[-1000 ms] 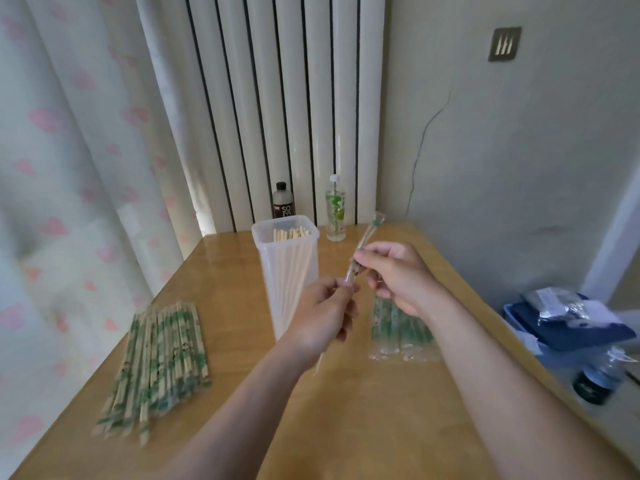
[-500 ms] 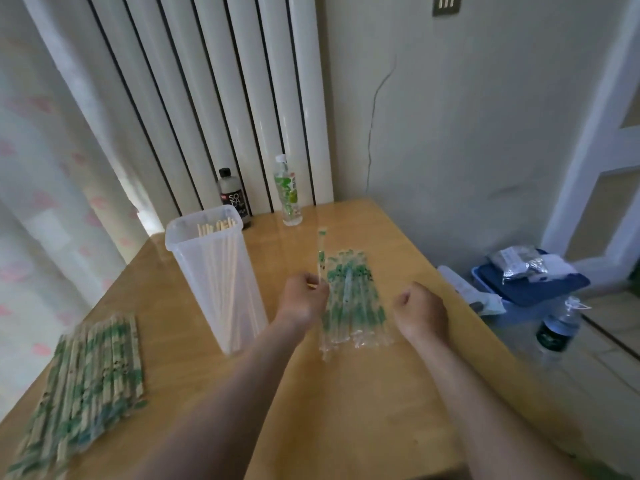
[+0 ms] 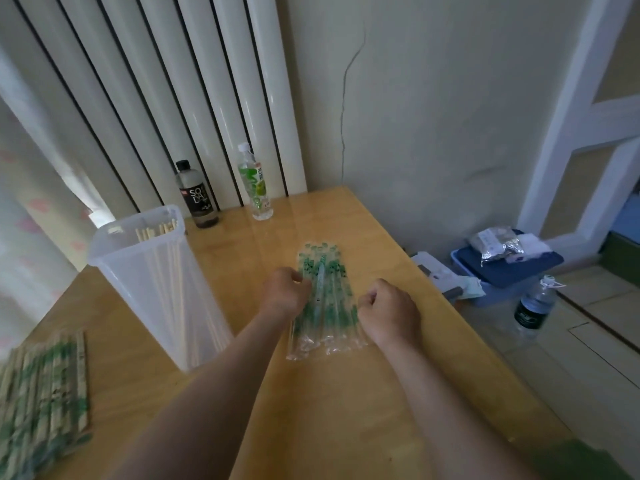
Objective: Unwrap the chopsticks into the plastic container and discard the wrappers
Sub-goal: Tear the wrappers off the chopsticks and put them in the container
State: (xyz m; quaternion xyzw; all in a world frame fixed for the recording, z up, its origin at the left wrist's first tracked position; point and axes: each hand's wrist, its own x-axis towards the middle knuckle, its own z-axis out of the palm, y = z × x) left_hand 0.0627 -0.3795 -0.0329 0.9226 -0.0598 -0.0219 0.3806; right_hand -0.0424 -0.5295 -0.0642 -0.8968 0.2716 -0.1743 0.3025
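Cataloguing, head view: one wooden table (image 3: 346,393) in a room corner, both bare hands over its middle.
Plastic container (image 3: 156,289): tall, translucent, square-mouthed, upright on the table's left half; bare pale chopsticks (image 3: 157,230) stand inside, tips showing just under the rim.
Empty wrappers (image 3: 323,303): clear sleeves printed with green, lying flat in a loose overlapping pile at table centre, right of the container and apart from it; open ends crumpled toward the near edge.
Wrapped chopsticks (image 3: 45,400): bundle in the same green-printed sleeves, lying side by side at the table's near left corner, partly cut off by the frame edge and blurred.
Left hand (image 3: 285,292): fingers curled inward, knuckles at the wrapper pile's left edge, touching it; whether it pinches a sleeve cannot be told.
Right hand (image 3: 389,311): loose fist, fingers folded under, at the pile's right edge; nothing visible in its hold, grip cannot be told.
Soda bottle (image 3: 195,192): dark label, black cap, upright at the table's far edge.
Green-label bottle (image 3: 255,187): clear, white cap, upright just right of the soda bottle.
Radiator (image 3: 173,98): white vertical columns behind the table.
Blue bin (image 3: 502,271): on the floor right of the table, lid carrying packets; a water bottle (image 3: 533,306) stands beside it.
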